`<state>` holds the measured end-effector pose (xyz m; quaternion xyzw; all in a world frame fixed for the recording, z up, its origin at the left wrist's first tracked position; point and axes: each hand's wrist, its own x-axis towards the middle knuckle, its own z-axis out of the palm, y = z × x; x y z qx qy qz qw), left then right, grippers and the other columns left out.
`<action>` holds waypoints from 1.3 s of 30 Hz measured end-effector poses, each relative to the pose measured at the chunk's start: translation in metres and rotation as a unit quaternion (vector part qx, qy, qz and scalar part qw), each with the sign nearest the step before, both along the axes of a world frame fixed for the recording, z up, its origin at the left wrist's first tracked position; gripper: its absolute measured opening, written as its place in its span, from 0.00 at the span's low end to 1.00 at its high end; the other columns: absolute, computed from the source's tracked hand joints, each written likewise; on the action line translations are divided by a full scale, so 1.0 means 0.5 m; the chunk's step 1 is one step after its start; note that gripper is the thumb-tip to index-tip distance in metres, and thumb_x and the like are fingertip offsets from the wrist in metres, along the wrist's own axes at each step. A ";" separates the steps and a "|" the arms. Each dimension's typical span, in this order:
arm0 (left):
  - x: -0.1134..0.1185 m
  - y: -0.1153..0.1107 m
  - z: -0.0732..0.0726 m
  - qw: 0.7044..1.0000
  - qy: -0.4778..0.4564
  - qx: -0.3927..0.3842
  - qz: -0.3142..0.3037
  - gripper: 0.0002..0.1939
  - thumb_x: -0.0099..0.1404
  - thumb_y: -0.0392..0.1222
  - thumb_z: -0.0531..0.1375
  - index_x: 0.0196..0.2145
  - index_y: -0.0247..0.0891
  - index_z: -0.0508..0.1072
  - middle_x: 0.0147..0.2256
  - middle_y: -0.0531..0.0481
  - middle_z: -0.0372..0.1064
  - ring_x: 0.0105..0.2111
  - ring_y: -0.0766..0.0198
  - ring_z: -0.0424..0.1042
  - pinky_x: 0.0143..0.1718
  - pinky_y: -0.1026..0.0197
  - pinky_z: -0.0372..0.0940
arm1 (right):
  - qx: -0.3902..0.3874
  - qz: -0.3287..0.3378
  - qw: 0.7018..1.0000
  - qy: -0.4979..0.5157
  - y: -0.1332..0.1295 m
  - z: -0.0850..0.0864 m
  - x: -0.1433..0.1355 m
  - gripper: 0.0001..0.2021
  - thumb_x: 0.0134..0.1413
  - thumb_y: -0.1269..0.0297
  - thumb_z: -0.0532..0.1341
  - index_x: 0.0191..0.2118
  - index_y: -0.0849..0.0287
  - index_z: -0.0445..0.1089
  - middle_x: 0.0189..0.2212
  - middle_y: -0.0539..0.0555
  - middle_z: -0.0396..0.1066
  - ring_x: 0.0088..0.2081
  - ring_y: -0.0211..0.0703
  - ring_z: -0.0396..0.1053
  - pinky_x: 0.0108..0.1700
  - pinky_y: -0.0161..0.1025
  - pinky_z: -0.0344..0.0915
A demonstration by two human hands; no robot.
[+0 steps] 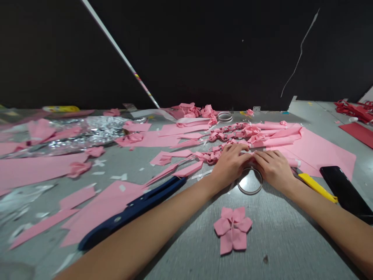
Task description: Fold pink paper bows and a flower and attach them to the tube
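Note:
In the middle of the grey table, my left hand [230, 163] and my right hand [274, 167] come together with bent fingers at the far rim of a ring-shaped roll, apparently tape [250, 192]. Both hands look closed, but what lies between the fingertips is hidden. Just beyond them runs a pink paper garland of folded links [210, 155]. Nearer to me lies a folded pink paper flower [232, 230], flat on the table. Dark blue-handled scissors [131, 212] lie beside my left forearm. A yellow cutter knife [317, 188] is by my right forearm.
A black phone [345, 192] lies at the right, beside a large pink paper sheet [323, 151]. Pink strips and crumpled silver foil [96, 130] cover the left side. A second roll [225, 116] stands near the black wall [186, 50]. Red paper [358, 134] is far right.

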<state>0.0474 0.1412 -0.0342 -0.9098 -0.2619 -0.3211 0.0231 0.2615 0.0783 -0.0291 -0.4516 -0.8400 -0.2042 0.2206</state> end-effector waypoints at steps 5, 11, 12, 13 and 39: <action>0.000 0.001 -0.002 1.000 0.005 -0.005 0.001 0.10 0.74 0.30 0.61 0.47 0.40 0.79 0.53 0.41 0.74 0.55 0.48 0.73 0.54 0.44 0.66 | 0.000 0.000 1.000 0.003 0.000 -0.001 0.001 0.11 0.72 0.71 0.62 0.55 0.61 0.76 0.53 0.60 0.83 0.48 0.56 0.78 0.48 0.51 0.66; -0.001 -0.002 0.000 1.000 -0.004 -0.005 0.004 0.10 0.73 0.31 0.62 0.47 0.42 0.80 0.53 0.42 0.75 0.54 0.48 0.74 0.55 0.44 0.66 | 0.003 -0.003 1.000 0.006 0.000 -0.001 -0.001 0.11 0.71 0.72 0.62 0.55 0.61 0.77 0.51 0.60 0.84 0.46 0.55 0.78 0.46 0.50 0.67; 0.000 -0.002 0.000 1.000 -0.004 -0.006 0.003 0.11 0.73 0.31 0.62 0.48 0.42 0.80 0.53 0.41 0.75 0.55 0.48 0.73 0.55 0.44 0.66 | 0.003 -0.004 1.000 0.007 0.000 -0.002 -0.001 0.12 0.71 0.71 0.62 0.55 0.61 0.77 0.51 0.61 0.83 0.46 0.55 0.78 0.46 0.50 0.67; 0.000 -0.002 0.000 1.000 -0.005 -0.007 0.003 0.11 0.73 0.31 0.62 0.49 0.42 0.80 0.54 0.41 0.75 0.55 0.48 0.73 0.55 0.44 0.67 | 0.001 -0.005 1.000 0.008 0.000 -0.002 -0.002 0.12 0.71 0.71 0.62 0.56 0.61 0.77 0.52 0.61 0.83 0.47 0.55 0.78 0.47 0.50 0.67; -0.001 -0.009 0.018 0.995 -0.063 -0.055 0.050 0.07 0.74 0.32 0.61 0.46 0.40 0.76 0.52 0.43 0.77 0.54 0.49 0.74 0.56 0.46 0.65 | -0.004 0.001 0.995 0.103 0.006 0.009 -0.003 0.09 0.73 0.68 0.62 0.51 0.61 0.78 0.48 0.61 0.84 0.45 0.55 0.80 0.47 0.49 0.70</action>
